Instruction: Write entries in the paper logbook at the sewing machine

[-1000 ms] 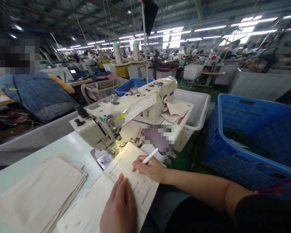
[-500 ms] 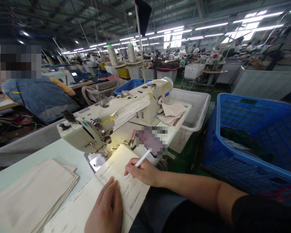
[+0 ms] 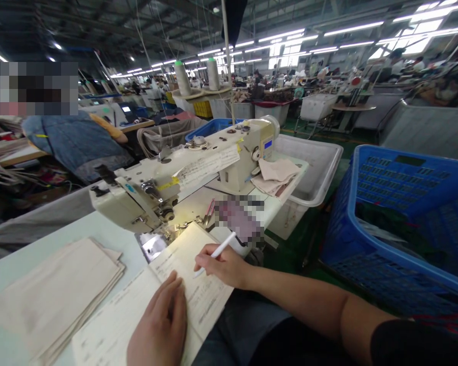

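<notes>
A printed paper form lies on the pale table in front of the sewing machine. My right hand is closed round a white pen, its tip on the form. My left hand lies flat on the lower part of the form, fingers stretched out and together, pressing the paper down. A stack of beige fabric pieces rests to the left of the form.
A blue plastic crate stands at my right, and a white bin behind the machine. More beige pieces lie on the table's far end. Thread cones stand above. Denim is piled on the left table.
The view has shifted slightly. My right hand with the pen has moved a little down the form. My left hand stays flat on the paper.
</notes>
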Demonstrator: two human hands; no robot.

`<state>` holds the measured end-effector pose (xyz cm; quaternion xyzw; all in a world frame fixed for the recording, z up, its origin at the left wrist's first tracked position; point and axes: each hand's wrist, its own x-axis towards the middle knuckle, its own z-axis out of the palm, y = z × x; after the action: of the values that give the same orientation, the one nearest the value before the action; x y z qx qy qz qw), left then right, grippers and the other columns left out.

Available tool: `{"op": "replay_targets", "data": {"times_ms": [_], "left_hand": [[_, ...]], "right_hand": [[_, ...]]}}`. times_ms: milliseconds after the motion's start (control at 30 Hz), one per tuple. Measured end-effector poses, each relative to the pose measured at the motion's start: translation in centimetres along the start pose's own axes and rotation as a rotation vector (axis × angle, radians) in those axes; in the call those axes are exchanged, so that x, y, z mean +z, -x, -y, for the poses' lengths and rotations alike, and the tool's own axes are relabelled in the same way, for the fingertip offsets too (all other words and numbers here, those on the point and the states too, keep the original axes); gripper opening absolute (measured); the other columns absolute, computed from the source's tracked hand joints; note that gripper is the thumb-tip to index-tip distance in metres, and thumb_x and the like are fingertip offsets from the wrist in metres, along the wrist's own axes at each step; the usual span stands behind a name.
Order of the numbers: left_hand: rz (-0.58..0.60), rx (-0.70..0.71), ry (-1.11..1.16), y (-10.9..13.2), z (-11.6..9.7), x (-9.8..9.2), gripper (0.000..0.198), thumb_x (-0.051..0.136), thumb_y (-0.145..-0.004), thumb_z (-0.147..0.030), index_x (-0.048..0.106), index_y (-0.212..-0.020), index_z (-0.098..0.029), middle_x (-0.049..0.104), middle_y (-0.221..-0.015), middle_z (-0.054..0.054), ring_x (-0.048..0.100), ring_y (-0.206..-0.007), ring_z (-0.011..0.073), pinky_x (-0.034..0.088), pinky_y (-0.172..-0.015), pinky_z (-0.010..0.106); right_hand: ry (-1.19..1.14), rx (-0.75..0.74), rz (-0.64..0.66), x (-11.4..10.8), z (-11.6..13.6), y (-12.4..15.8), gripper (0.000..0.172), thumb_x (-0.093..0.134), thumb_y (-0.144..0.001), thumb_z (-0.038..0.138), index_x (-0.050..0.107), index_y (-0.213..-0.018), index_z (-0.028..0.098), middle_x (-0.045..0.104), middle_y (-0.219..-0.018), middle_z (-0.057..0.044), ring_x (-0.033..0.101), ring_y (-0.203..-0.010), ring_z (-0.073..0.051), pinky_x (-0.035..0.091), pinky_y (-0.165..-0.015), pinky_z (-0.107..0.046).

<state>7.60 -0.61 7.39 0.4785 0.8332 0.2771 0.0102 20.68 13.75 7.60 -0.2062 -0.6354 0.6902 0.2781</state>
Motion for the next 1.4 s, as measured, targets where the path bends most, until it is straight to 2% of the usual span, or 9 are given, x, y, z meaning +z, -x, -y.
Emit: {"op": "replay_targets", "data": {"times_ms": [267, 500, 700, 933, 1033, 1233, 1400], "left_hand": [[-0.105, 0.09, 0.068, 0.3, 0.5, 0.0, 0.028, 0.052, -0.086, -0.053, 0.063, -0.101, -0.033, 0.07, -0.11, -0.007, 0.067, -0.097, 0.0114, 0.052, -0.087, 0.021], [-0.121, 0.103, 0.04, 0.4, 0.5, 0.2, 0.027, 0.052, -0.088, -0.05, 0.062, -0.106, -0.033, 0.069, -0.115, -0.008, 0.066, -0.1, 0.0101, 0.051, -0.087, 0.019], [-0.095, 0.106, 0.01, 0.5, 0.5, 0.1, 0.024, 0.053, -0.088, -0.048, 0.063, -0.105, -0.035, 0.067, -0.122, -0.012, 0.067, -0.1, 0.0097, 0.053, -0.074, 0.018], [-0.117, 0.115, 0.057, 0.8, 1.1, 0.8, 0.022, 0.053, -0.087, -0.05, 0.064, -0.101, -0.036, 0.068, -0.119, -0.012, 0.067, -0.098, 0.0107, 0.053, -0.086, 0.019], [-0.103, 0.099, 0.062, 0.8, 1.2, 0.8, 0.023, 0.053, -0.087, -0.05, 0.064, -0.101, -0.036, 0.068, -0.119, -0.012, 0.067, -0.099, 0.0116, 0.053, -0.087, 0.021], [-0.1, 0.089, 0.073, 0.5, 0.8, 0.3, 0.025, 0.053, -0.086, -0.052, 0.066, -0.098, -0.035, 0.07, -0.115, -0.01, 0.069, -0.094, 0.0124, 0.054, -0.084, 0.022], [-0.078, 0.074, 0.091, 0.5, 0.5, 0.0, 0.027, 0.053, -0.085, -0.052, 0.067, -0.096, -0.032, 0.072, -0.112, -0.007, 0.069, -0.095, 0.0135, 0.054, -0.085, 0.023]], "right_hand": [[0.007, 0.008, -0.008, -0.1, 0.0, 0.1, 0.033, 0.061, -0.089, 0.046, 0.065, -0.077, 0.016, 0.057, -0.068, 0.002, 0.049, -0.063, -0.01, 0.038, -0.059, -0.022], [-0.026, 0.019, -0.023, 0.0, 0.1, 0.1, 0.027, 0.063, -0.088, 0.043, 0.058, -0.08, 0.018, 0.053, -0.068, 0.004, 0.049, -0.063, -0.01, 0.038, -0.059, -0.022], [-0.021, 0.008, -0.034, 0.0, 0.2, 0.1, 0.025, 0.065, -0.085, 0.042, 0.055, -0.083, 0.019, 0.051, -0.07, 0.005, 0.048, -0.065, -0.01, 0.038, -0.06, -0.023], [0.02, -0.009, -0.039, 0.1, 0.4, 0.1, 0.022, 0.067, -0.084, 0.037, 0.054, -0.083, 0.019, 0.052, -0.073, 0.005, 0.048, -0.068, -0.011, 0.04, -0.064, -0.023], [0.038, 0.007, -0.031, 0.1, 0.7, -0.1, 0.02, 0.067, -0.085, 0.034, 0.054, -0.083, 0.019, 0.053, -0.07, 0.005, 0.048, -0.065, -0.01, 0.039, -0.061, -0.022], [0.223, 0.009, -0.024, 0.5, 1.2, -2.1, 0.013, 0.071, -0.081, 0.026, 0.06, -0.086, 0.02, 0.059, -0.077, 0.005, 0.052, -0.068, -0.01, 0.04, -0.063, -0.022], [0.372, 0.005, -0.003, 2.0, 1.3, -3.7, 0.016, 0.07, -0.081, 0.028, 0.056, -0.084, 0.021, 0.059, -0.071, 0.005, 0.055, -0.066, -0.011, 0.039, -0.061, -0.022]]}}
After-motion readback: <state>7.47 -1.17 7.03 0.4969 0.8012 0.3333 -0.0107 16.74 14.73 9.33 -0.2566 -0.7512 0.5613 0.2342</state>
